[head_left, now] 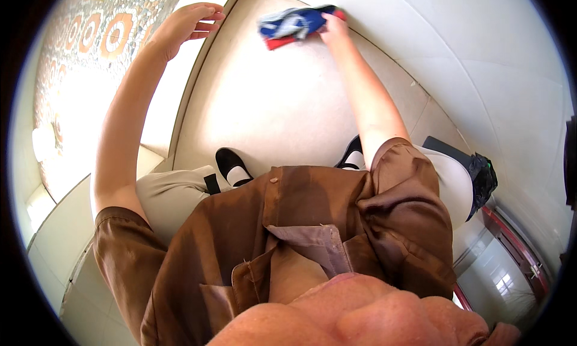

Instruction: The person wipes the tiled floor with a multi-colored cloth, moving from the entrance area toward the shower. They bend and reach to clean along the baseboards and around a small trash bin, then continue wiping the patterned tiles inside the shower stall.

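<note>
My right hand point(334, 25) grips one end of a crumpled cloth point(294, 25) in blue, white and red. The cloth lies against the pale floor, near the foot of the white wall, and is a little blurred. Off to the left, my left hand point(187, 28) is held over the edge of a raised white ledge point(157, 119). Its fingers are loosely bent and slightly apart, with nothing in them. Both arms reach forward from brown sleeves.
Pale floor point(270, 99) stretches between the ledge and the white wall point(481, 63). My black shoes point(231, 164) rest on it. At the right, a dark bin with a black bag point(482, 176) stands by the wall. Beyond the ledge lies a patterned pebble surface point(114, 36).
</note>
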Demonstrator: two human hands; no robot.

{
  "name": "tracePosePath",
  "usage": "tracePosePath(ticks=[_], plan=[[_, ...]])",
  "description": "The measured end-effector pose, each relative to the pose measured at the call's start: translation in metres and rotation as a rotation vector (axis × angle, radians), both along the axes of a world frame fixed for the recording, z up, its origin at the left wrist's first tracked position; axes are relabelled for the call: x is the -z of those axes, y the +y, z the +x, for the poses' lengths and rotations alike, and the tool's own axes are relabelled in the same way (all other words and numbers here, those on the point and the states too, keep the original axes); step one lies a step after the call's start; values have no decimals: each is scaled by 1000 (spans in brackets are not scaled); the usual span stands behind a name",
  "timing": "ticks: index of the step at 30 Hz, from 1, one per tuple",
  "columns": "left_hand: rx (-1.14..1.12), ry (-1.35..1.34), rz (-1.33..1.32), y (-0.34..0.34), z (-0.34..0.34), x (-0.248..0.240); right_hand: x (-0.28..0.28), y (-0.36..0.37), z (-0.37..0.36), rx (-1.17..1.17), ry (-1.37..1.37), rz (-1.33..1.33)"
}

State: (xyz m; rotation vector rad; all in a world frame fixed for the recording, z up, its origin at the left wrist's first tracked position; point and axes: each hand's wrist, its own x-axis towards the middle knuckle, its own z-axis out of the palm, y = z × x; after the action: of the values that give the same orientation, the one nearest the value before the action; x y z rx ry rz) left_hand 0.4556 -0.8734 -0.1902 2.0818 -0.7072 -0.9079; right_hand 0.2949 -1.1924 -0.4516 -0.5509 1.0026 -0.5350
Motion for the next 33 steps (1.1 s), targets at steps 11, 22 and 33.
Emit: tracePosePath(ticks=[11,22,33], plan=[[15,-54,-41,-3,9,13,-19,-14,-92,572,304,-144],[-12,-19,-27,8,29,35,-81,24,-40,259,452,-962],[-116,248,-105,-10,36,36,-66,-32,-116,773,742,-743]])
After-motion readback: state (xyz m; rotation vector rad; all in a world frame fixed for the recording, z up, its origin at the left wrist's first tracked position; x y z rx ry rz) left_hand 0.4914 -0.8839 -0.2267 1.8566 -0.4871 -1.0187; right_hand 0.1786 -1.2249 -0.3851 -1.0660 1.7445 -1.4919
